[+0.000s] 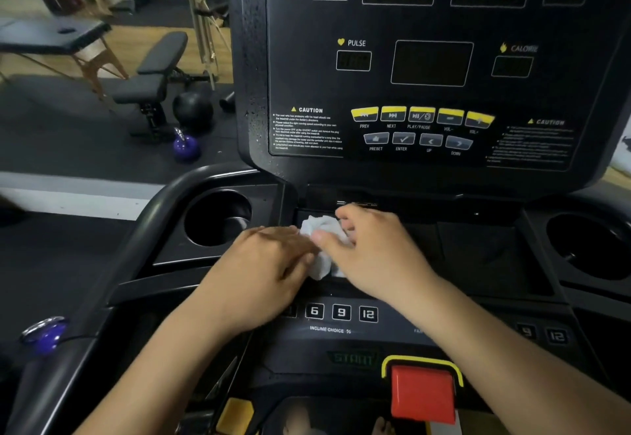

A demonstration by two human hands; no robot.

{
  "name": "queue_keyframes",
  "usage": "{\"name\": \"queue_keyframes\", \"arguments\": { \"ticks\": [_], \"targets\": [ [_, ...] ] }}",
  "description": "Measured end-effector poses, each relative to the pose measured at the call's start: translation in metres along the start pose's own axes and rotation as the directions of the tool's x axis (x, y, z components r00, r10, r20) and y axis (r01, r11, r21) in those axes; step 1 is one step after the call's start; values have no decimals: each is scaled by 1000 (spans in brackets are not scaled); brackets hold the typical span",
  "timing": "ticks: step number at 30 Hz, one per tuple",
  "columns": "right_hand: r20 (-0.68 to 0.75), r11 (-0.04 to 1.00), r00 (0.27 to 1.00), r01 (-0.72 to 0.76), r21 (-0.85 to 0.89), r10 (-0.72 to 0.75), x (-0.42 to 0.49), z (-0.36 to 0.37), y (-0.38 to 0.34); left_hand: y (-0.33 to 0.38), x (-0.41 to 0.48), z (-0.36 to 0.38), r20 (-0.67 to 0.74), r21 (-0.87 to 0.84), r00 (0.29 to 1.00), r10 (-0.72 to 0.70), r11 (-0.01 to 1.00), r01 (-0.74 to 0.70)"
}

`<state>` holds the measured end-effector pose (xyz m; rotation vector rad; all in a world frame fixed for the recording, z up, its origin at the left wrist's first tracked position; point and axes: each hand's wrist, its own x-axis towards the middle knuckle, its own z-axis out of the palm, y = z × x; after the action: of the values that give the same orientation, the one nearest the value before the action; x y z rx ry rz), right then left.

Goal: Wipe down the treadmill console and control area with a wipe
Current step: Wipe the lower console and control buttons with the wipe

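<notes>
Dark rubber flooring stretches off to the left, where a black padded weight bench, a round black ball and a small purple kettlebell stand near one another. Up close rises the black treadmill console, its display windows dark, with a row of yellow media buttons under them. At its foot lies a shallow black tray between two round cup holders, and the crumpled white wipe sits on the tray's left part, between the person's two hands. The right hand grips the wipe, fingers curled over its top and thumb pressed against its side. The left hand lies palm down with its fingertips on the wipe's left edge; I cannot tell whether they pinch it. Nearer me are white-framed numbered incline keys and a big red stop button.
</notes>
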<state>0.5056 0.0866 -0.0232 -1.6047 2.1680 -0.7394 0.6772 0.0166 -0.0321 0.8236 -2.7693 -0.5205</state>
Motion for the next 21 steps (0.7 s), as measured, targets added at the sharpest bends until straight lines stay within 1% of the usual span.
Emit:
{"name": "queue_keyframes", "arguments": {
  "ticks": [1, 2, 3, 5, 6, 7, 8, 9, 10, 11, 12, 14, 16, 18, 21],
  "targets": [
    [27, 996, 1000, 17, -90, -15, 4, 6, -2, -1, -1, 2, -15, -6, 1000, 12, 1000, -12],
    [23, 993, 999, 37, -112, -34, 8, 9, -3, -2, -1, 0, -41, -28, 999, 12, 1000, -13],
    [8, 997, 999, 50, -62, -49, 12, 10, -4, -2, -1, -4, -75, -59, 997, -7, 998, 3],
    [-28, 976, 999, 43, 214, -38, 16, 6, -4, -3, 1, -14, -199, -159, 977, -79, 986, 48],
    [-22, 924, 1000, 25, 382, -18, 16, 1, -4, -3, 3, -18, -261, -237, 956, -136, 969, 73],
    [9, 844, 1000, 2, 536, -8, 16, -5, -6, -3, 7, -23, -284, -339, 935, -213, 934, 110],
    [55, 761, 998, -27, 649, -12, 17, -10, -8, -4, 11, -26, -255, -447, 925, -282, 882, 146],
    [91, 709, 996, -50, 704, -20, 18, -13, -8, -3, 16, -28, -187, -547, 927, -326, 818, 178],
    [102, 692, 995, -60, 719, -20, 18, -16, -8, 0, 21, -29, -118, -635, 933, -339, 748, 191],
    [88, 689, 996, -61, 722, -4, 19, -18, -6, 3, 24, -28, -88, -700, 934, -347, 689, 190],
    [55, 684, 998, -58, 728, 25, 19, -21, -4, 8, 27, -28, -93, -749, 924, -370, 638, 180],
    [-20, 660, 994, -54, 749, 104, 20, -25, -1, 11, 30, -27, -139, -815, 876, -462, 556, 164],
    [-55, 635, 984, -65, 770, 168, 19, -27, 5, 12, 34, -26, -138, -873, 838, -527, 464, 148],
    [-56, 628, 981, -74, 775, 185, 18, -26, 10, 12, 37, -23, -125, -888, 834, -537, 435, 147],
    [-104, 698, 982, -36, 715, 157, 18, -27, 16, 14, 39, -18, -106, -913, 842, -529, 387, 128]
  ]
}}
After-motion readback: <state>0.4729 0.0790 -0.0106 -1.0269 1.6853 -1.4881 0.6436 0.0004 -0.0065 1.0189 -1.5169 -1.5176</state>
